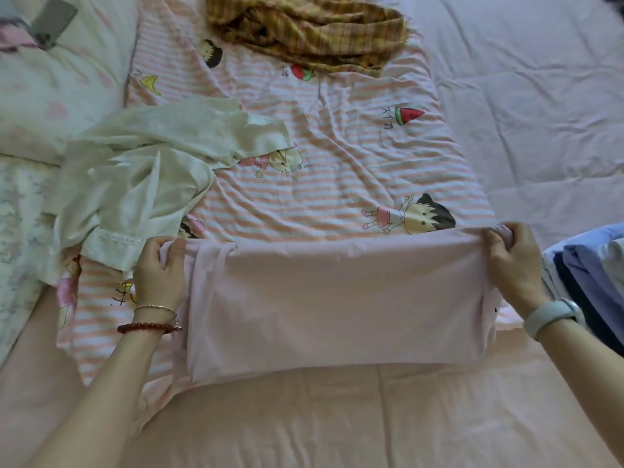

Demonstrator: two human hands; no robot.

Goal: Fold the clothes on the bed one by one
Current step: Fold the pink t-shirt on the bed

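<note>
While both hands pinch the far corners of the pink garment, it lies stretched flat across the bed at 6 o'clock. The left hand has its fingers curled round the corner at 9 o'clock; the right hand grips the one at 3 o'clock. A crumpled white garment lies touching the left hand at 10 o'clock, and a yellow checked garment waits at 12. If one corner slips as the edge is brought over, the fold would likely go crooked; the loose white sleeve could also get dragged in.
</note>
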